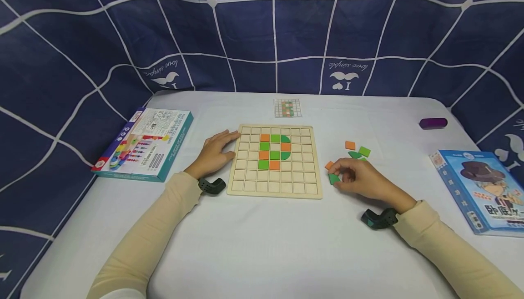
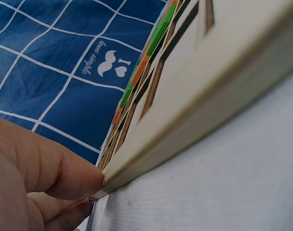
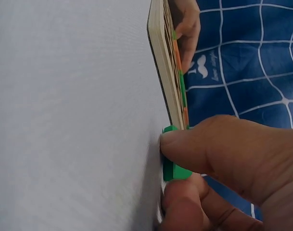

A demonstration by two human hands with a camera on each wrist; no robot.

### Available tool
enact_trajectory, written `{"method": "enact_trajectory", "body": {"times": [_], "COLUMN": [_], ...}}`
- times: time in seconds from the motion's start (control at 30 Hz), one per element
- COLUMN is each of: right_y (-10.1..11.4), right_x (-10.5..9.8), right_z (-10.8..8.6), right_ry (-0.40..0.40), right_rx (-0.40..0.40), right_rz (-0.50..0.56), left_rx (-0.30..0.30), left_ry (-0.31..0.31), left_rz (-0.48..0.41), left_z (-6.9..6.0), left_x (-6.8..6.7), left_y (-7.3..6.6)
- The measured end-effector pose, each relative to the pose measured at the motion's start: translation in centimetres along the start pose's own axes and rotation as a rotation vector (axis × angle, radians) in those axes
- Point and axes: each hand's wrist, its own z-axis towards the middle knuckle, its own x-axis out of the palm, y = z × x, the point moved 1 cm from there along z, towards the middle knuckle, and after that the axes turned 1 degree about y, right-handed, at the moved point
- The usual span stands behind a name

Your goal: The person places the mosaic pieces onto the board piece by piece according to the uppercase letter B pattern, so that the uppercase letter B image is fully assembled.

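The square wooden grid board (image 1: 275, 190) lies mid-table, holding orange and green pieces in its middle columns, with rounded dark green ones on their right side. At the board's left edge rests my left hand (image 1: 214, 154), fingers extended; in the left wrist view its thumb (image 2: 64, 168) touches the board's corner (image 2: 136, 163). Right of the board, my right hand (image 1: 360, 178) pinches a dark green piece (image 1: 334, 179) between thumb and fingers. The right wrist view shows this green piece (image 3: 175, 166) at the fingertips. Loose pieces lie just beyond that hand, including an orange square (image 1: 350, 145) and a green square (image 1: 365, 151).
A small printed pattern card (image 1: 288, 108) lies behind the board. On the left is a boxed game (image 1: 143, 144); on the right, a blue box (image 1: 483, 190). A purple cylindrical object (image 1: 433, 123) sits at the back right. A dark blue curtain (image 1: 303, 26) hangs behind the table.
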Motion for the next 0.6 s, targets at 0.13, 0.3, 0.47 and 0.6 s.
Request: {"method": "enact_trajectory", "body": {"times": [0.13, 0.3, 0.47, 0.6], "right_y": [0.0, 0.2, 0.7, 1.2], "right_x": [0.0, -0.2, -0.4, -0.2], "right_z": [0.2, 0.7, 1.4, 2.3], "right_ry": [0.007, 0.032, 0.065, 0.113], "right_rx": [-0.024, -0.012, 0.062, 0.117], "right_rz": [-0.006, 0.013, 0.085, 0.202], "left_rx": [0.000, 0.004, 0.009, 0.007], "left_ry": [0.000, -0.002, -0.005, -0.003], "left_rz": [-0.005, -0.006, -0.001, -0.002], "left_z": [-0.1, -0.1, 0.0, -0.1], "left_x": [0.0, -0.1, 0.0, 0.0], "left_y": [-0.1, -0.1, 0.0, 0.0]}}
